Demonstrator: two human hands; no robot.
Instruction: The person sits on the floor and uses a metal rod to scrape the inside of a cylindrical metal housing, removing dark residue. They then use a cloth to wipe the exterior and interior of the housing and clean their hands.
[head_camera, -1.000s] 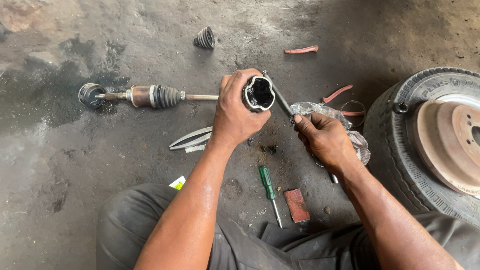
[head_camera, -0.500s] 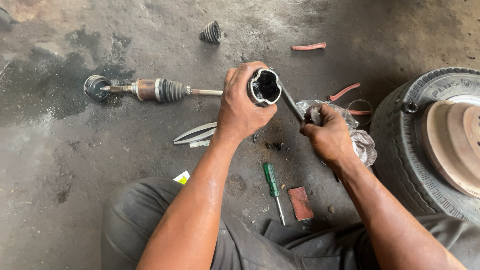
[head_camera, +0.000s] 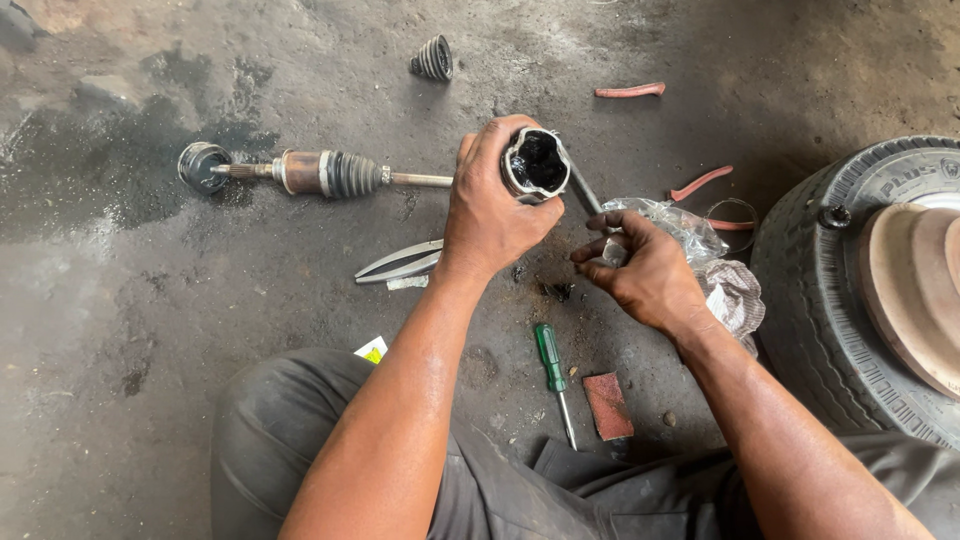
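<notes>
My left hand (head_camera: 490, 215) grips a metal joint cup (head_camera: 536, 163) and holds it up off the floor, its open mouth black with grease. A thin shaft runs left from the cup to a ribbed rubber boot (head_camera: 345, 174) and an outer joint (head_camera: 203, 165) lying on the floor. My right hand (head_camera: 650, 275) is just right of the cup, fingers curled around the lower end of a thin metal rod (head_camera: 585, 192). The rod's upper end reaches the cup's rim. A crumpled plastic bag (head_camera: 690, 235) lies behind that hand.
A tyre with a brake disc on top (head_camera: 850, 300) stands at the right. On the greasy concrete lie a green screwdriver (head_camera: 550, 365), a reddish pad (head_camera: 607, 405), metal pliers (head_camera: 400, 262), red-handled pliers (head_camera: 700, 183), a red strip (head_camera: 630, 91) and a loose boot (head_camera: 433, 58).
My right hand has drawn down and back from the cup, so the rod now sits at the rim. My left hand still holds the cup.
</notes>
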